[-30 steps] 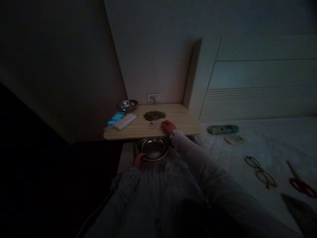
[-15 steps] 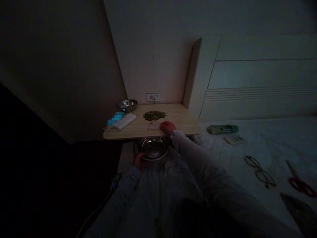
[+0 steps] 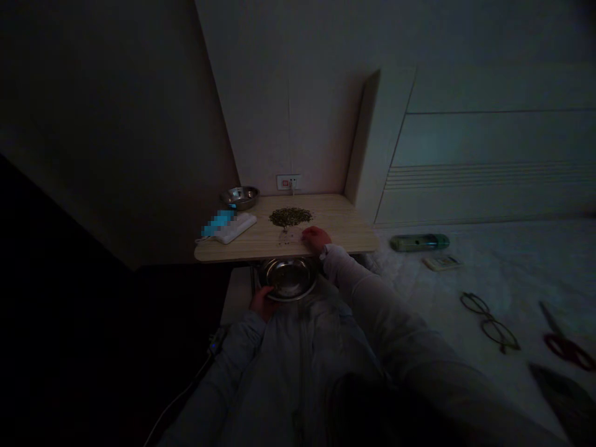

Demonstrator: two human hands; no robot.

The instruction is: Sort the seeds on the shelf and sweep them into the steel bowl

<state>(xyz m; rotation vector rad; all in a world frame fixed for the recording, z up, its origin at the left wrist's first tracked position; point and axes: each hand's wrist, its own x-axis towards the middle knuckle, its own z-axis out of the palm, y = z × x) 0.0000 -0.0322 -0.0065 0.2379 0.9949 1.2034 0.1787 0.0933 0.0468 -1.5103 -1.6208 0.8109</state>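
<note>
Resting on the bench [image 3: 344,233] near its front edge, the right hand [image 3: 316,239] lies curled over a few loose seeds [image 3: 286,236]; whether it pinches any I cannot tell in this dim light. The left hand [image 3: 261,303] grips the near-left rim of a steel bowl [image 3: 288,277], held just below the bench edge over the lap. Just beyond the right hand sits the main pile [image 3: 290,216] of small greenish seeds — the loose ones lie between pile and edge. To do this well, I judge the bowl's rim should stay tight under the bench edge, and the right hand should sweep small batches so nothing spills onto the lap.

Farther left lie a white box [image 3: 236,227] and a second bowl [image 3: 240,197] at the far corner. On the bed [image 3: 512,267] to the right: a green case [image 3: 419,242], glasses [image 3: 488,323], red scissors [image 3: 565,344]. No writing is legible anywhere.
</note>
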